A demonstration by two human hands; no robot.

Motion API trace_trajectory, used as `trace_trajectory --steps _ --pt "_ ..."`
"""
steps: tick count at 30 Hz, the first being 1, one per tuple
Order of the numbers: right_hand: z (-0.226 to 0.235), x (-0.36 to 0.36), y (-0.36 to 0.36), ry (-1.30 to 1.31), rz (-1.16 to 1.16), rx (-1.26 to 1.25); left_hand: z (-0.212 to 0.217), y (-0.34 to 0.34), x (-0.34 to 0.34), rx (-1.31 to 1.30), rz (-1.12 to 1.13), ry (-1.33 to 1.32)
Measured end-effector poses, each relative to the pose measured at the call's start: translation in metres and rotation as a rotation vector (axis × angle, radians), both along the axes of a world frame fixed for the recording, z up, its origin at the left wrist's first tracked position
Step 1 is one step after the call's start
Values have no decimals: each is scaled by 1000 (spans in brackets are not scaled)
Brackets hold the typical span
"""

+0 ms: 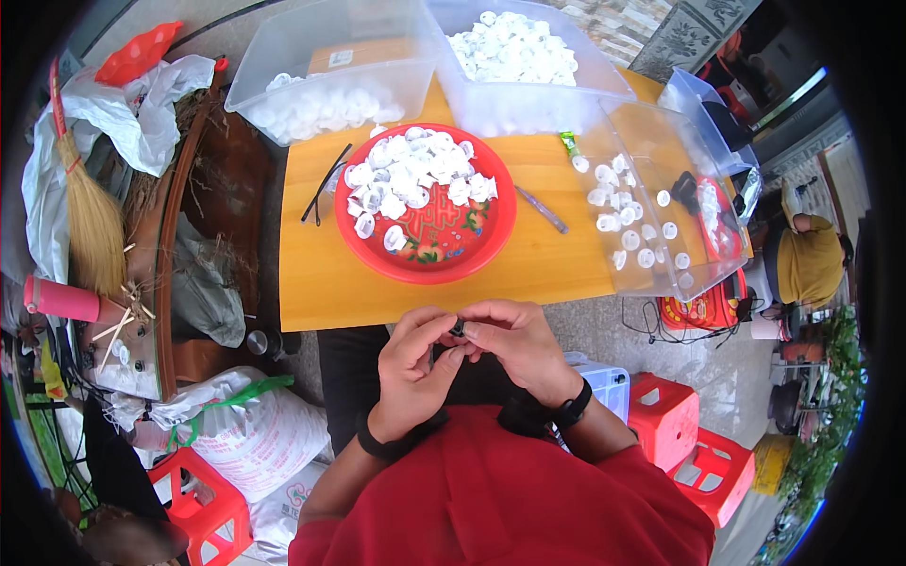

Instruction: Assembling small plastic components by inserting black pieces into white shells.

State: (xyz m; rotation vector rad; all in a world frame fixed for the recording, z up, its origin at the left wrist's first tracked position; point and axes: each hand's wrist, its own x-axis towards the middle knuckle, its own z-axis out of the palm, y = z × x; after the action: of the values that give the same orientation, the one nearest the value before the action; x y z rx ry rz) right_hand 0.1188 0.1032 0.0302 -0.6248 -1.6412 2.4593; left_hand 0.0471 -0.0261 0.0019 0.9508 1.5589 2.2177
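My left hand (pixel 413 373) and my right hand (pixel 517 347) meet just below the near edge of the yellow wooden table (pixel 321 283). Between their fingertips they pinch a small dark part (pixel 458 329); both hands touch it. Each wrist wears a black band. Ahead of my hands a red round tray (pixel 491 241) holds a pile of small white plastic caps (pixel 411 179). To the right a clear plastic bin (pixel 694 255) holds scattered white caps.
Two more clear bins of white caps (pixel 311 108) (pixel 514 47) stand at the table's far side. Black ties (pixel 321 189) and a grey tool (pixel 542 209) lie on the table. Red stools (pixel 694 453), white sacks (pixel 255 424), a broom (pixel 90 217) and a seated person (pixel 812 259) surround it.
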Motion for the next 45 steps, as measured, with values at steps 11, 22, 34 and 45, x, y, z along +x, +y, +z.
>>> trace_trajectory --steps 11,22,34,45 --pt "2 0 3 22 -17 -57 -4 3 -16 -91 -85 -15" --pt "4 0 4 5 33 227 -7 2 -12 -92 -69 -35" --pt "2 -8 10 -139 101 114 0 4 -16 -178 -87 229" --pt "5 -30 19 -253 222 475 -6 9 -19 -333 -12 457"
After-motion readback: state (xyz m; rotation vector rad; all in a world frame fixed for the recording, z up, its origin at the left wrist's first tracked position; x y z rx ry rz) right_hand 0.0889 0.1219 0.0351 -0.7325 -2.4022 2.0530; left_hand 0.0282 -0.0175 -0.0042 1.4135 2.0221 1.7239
